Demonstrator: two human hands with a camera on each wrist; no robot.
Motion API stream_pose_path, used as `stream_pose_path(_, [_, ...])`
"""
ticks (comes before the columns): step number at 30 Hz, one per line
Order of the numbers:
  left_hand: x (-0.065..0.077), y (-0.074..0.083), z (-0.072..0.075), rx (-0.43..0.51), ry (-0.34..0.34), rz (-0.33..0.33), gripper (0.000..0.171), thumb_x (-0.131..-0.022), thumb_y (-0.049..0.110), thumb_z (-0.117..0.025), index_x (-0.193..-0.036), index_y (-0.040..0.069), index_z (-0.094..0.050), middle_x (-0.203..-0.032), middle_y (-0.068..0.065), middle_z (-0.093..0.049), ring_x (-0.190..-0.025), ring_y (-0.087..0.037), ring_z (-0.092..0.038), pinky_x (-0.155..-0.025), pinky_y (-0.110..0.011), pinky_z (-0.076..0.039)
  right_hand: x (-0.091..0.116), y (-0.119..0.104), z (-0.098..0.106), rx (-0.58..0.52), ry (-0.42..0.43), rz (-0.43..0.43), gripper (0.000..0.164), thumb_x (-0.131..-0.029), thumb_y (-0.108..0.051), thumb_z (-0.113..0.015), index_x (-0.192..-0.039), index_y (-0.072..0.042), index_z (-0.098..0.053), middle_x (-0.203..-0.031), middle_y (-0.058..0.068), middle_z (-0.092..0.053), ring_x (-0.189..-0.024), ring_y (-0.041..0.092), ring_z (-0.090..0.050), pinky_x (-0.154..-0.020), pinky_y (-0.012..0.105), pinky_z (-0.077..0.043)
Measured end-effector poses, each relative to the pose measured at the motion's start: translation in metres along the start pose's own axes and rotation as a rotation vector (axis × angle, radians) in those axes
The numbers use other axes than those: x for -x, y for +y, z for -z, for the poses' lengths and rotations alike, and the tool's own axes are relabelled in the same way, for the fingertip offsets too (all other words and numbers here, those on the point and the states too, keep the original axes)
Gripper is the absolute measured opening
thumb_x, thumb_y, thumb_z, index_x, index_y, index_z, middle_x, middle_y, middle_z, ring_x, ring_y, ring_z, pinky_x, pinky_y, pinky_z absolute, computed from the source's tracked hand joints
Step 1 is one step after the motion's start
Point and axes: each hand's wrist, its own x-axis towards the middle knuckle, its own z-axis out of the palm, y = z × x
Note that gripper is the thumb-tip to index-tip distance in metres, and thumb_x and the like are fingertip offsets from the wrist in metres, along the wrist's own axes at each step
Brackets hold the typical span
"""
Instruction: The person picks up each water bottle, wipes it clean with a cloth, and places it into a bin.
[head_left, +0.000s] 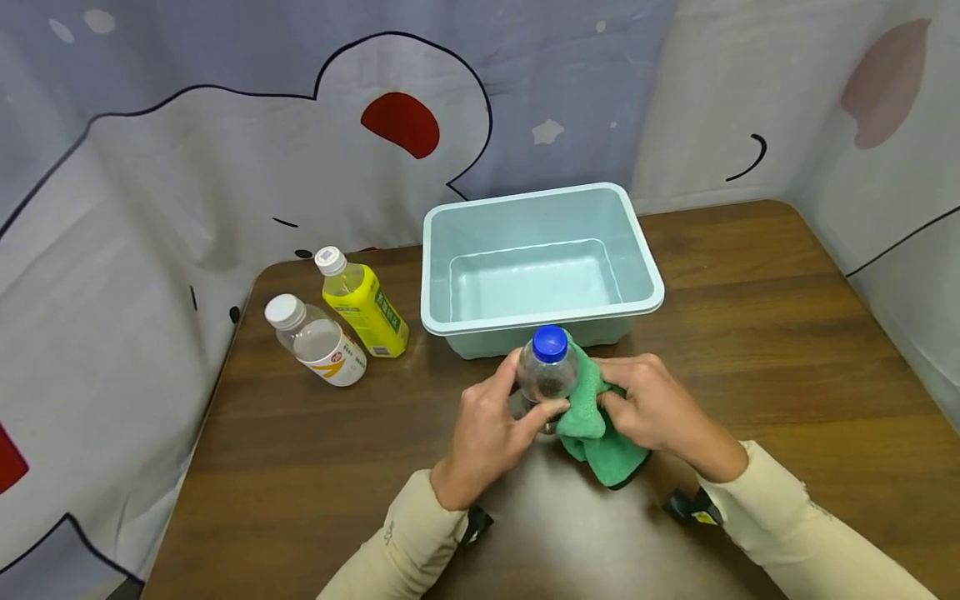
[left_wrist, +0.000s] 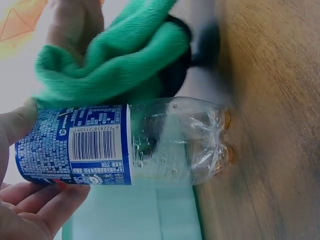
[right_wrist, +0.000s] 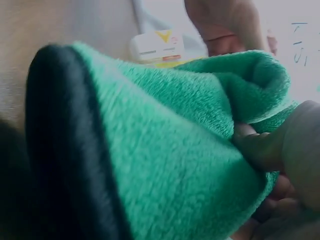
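A clear plastic bottle [left_wrist: 165, 145] with a blue cap [head_left: 550, 343] and a blue label stands in front of the basin. My left hand [head_left: 491, 417] grips it around the label, thumb on the near side. Droplets show on its clear lower part in the left wrist view. My right hand [head_left: 652, 404] holds a green cloth [head_left: 596, 442] with a dark edge, pressed against the bottle's right side. In the right wrist view the cloth [right_wrist: 170, 145] hides most of the bottle, and thumb and fingers pinch its folds.
A pale blue plastic basin [head_left: 543, 321] stands behind the hands, at the back of the wooden table [head_left: 750, 333]. To the left are a yellow-labelled bottle [head_left: 367, 312] and a white-capped bottle [head_left: 318, 342]. A patterned curtain [head_left: 225, 167] hangs behind the table.
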Motion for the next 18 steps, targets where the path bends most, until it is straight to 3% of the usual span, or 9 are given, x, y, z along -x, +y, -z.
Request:
stream_pose_path(4, [-0.001, -0.001, 0.0, 0.013, 0.006, 0.01, 0.067, -0.08, 0.025, -0.092, -0.133, -0.001, -0.058, -0.114, -0.015, -0.078, -0.103, -0.023, -0.078, -0.083, -0.035, -0.065, 0.002, 0.006, -0.01, 0.068, -0.094, -0.069, 0.031, -0.074, 0.012, -0.063, -0.091, -0.008, -0.079, -0.083, 0.0, -0.076, -0.068, 0.001, -0.055, -0.056, 0.019, -0.046])
stream_pose_path(7, [-0.002, -0.001, 0.002, 0.021, 0.005, 0.027, 0.069, -0.079, 0.025, -0.093, -0.133, 0.0, -0.059, -0.113, -0.014, -0.078, -0.104, -0.022, -0.078, -0.084, -0.035, -0.065, 0.002, 0.008, -0.015, 0.117, -0.202, -0.152, 0.026, -0.076, 0.01, -0.064, -0.073, -0.016, -0.064, -0.064, -0.01, -0.051, -0.06, 0.004, -0.039, -0.052, 0.02, -0.034])
stream_pose_path(9, [-0.003, -0.001, 0.003, 0.036, -0.009, 0.04, 0.07, -0.079, 0.024, -0.093, -0.134, 0.0, -0.058, -0.113, -0.014, -0.078, -0.105, -0.022, -0.078, -0.086, -0.034, -0.065, 0.001, 0.01, -0.016, 0.155, -0.261, -0.181, 0.028, -0.077, 0.008, -0.066, -0.069, -0.018, -0.058, -0.062, -0.011, -0.043, -0.059, 0.004, -0.038, -0.053, 0.021, -0.033])
stream_pose_path(12, [-0.004, 0.0, 0.006, 0.077, -0.052, 0.074, 0.072, -0.08, 0.021, -0.092, -0.134, -0.002, -0.052, -0.116, -0.016, -0.077, -0.111, -0.023, -0.076, -0.092, -0.035, -0.063, 0.001, 0.011, -0.013, 0.184, -0.302, -0.176, 0.024, -0.08, 0.004, -0.073, -0.073, -0.017, -0.065, -0.064, -0.01, -0.054, -0.061, 0.004, -0.047, -0.055, 0.024, -0.041])
stream_pose_path(15, [-0.005, 0.003, 0.009, 0.115, -0.108, 0.123, 0.072, -0.081, 0.018, -0.091, -0.133, -0.001, -0.045, -0.119, -0.017, -0.077, -0.114, -0.024, -0.075, -0.098, -0.037, -0.061, 0.001, 0.013, -0.006, 0.197, -0.292, -0.146, 0.017, -0.081, 0.002, -0.077, -0.09, -0.012, -0.078, -0.077, -0.006, -0.072, -0.069, 0.005, -0.062, -0.06, 0.027, -0.051])
stream_pose_path(18, [-0.007, 0.004, 0.011, 0.131, -0.15, 0.172, 0.073, -0.083, 0.019, -0.09, -0.133, 0.001, -0.041, -0.123, -0.017, -0.076, -0.117, -0.024, -0.073, -0.1, -0.038, -0.06, 0.002, 0.01, 0.005, 0.185, -0.26, -0.132, 0.029, -0.083, 0.003, -0.076, -0.108, -0.01, -0.081, -0.091, -0.002, -0.08, -0.076, 0.009, -0.07, -0.065, 0.029, -0.056])
